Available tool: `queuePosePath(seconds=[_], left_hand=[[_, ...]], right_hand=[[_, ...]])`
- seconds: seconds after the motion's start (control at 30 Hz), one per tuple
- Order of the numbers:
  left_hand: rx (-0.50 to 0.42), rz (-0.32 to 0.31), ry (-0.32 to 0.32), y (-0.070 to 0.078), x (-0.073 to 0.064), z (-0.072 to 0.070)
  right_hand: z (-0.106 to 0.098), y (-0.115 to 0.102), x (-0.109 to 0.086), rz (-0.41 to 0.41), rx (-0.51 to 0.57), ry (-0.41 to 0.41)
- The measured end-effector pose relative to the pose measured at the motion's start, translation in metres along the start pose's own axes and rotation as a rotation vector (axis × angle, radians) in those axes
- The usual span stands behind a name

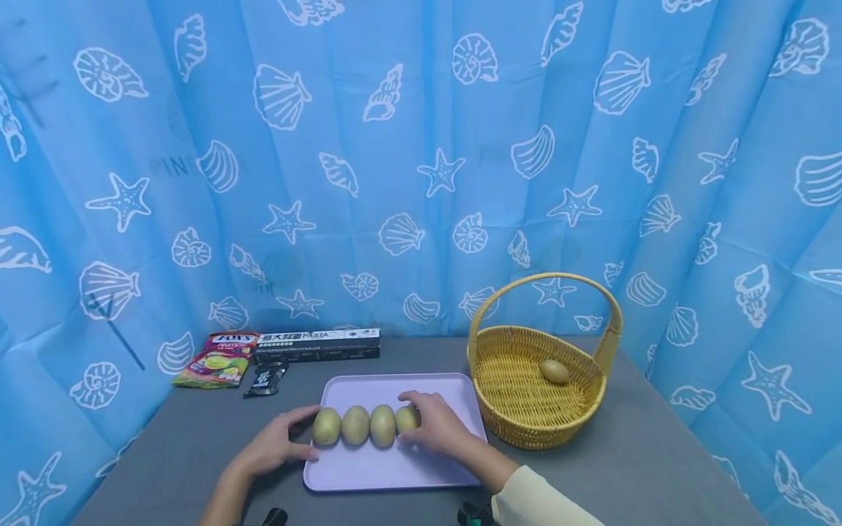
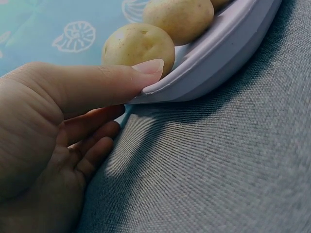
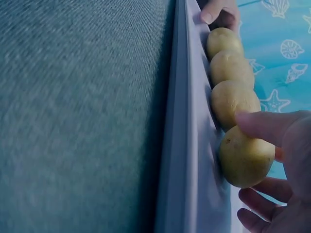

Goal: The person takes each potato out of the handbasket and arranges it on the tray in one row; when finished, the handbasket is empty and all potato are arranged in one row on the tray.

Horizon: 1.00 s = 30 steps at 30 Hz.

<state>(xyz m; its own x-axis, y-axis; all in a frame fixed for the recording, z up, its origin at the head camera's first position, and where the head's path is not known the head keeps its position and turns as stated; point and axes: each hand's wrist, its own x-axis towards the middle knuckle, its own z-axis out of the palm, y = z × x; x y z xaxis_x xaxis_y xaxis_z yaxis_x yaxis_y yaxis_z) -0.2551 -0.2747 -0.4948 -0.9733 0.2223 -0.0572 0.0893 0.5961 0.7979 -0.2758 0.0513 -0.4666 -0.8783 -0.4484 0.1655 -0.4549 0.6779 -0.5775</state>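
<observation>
Several potatoes [image 1: 356, 425] form a side-by-side row on a lilac tray [image 1: 395, 475]. My right hand [image 1: 437, 424] grips the rightmost potato [image 3: 246, 158], thumb on one side and fingers on the other; the palm hides part of it in the head view. At the other end, my left hand [image 1: 279, 443] curves loosely around the leftmost potato [image 1: 327, 427]. Its thumb [image 2: 116, 82] lies over the tray's rim, overlapping that potato in the left wrist view, while the other fingers stay relaxed behind.
Right of the tray stands a yellow wicker basket [image 1: 526, 435] with a tall handle and one potato [image 1: 555, 371] inside. Behind, to the left, lie a candy bag [image 1: 220, 360], a black packet [image 1: 266, 379] and a pasta box [image 1: 319, 346]. A blue shell-patterned curtain [image 1: 421, 183] backs the grey table.
</observation>
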Motion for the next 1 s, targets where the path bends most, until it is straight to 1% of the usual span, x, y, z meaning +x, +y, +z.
queuePosePath(seconds=[0.13, 0.27, 0.43, 0.53, 0.63, 0.73, 0.87, 1.0], left_hand=[[0.001, 0.013, -0.001, 0.000, 0.000, 0.000], [-0.001, 0.024, -0.008, 0.000, 0.000, 0.000], [-0.002, 0.025, -0.008, 0.000, 0.000, 0.000], [-0.001, 0.022, -0.007, 0.001, 0.000, 0.001], [-0.006, 0.020, -0.010, 0.002, 0.000, 0.001], [-0.008, 0.017, -0.012, 0.002, 0.000, 0.000], [-0.004, 0.018, -0.013, 0.002, 0.000, 0.000], [-0.003, 0.016, -0.010, 0.003, 0.000, 0.001]], right_hand=[[-0.003, 0.002, -0.002, -0.014, 0.002, -0.014], [-0.015, 0.001, -0.005, -0.051, 0.016, -0.016], [-0.043, -0.003, -0.008, -0.102, 0.029, -0.012], [-0.063, -0.002, -0.009, -0.142, 0.029, 0.006], [-0.083, 0.002, -0.009, -0.163, 0.045, 0.048], [-0.102, 0.009, -0.010, -0.180, 0.046, 0.116], [-0.122, 0.020, -0.012, -0.166, 0.029, 0.180], [-0.139, 0.034, -0.014, -0.133, 0.022, 0.173]])
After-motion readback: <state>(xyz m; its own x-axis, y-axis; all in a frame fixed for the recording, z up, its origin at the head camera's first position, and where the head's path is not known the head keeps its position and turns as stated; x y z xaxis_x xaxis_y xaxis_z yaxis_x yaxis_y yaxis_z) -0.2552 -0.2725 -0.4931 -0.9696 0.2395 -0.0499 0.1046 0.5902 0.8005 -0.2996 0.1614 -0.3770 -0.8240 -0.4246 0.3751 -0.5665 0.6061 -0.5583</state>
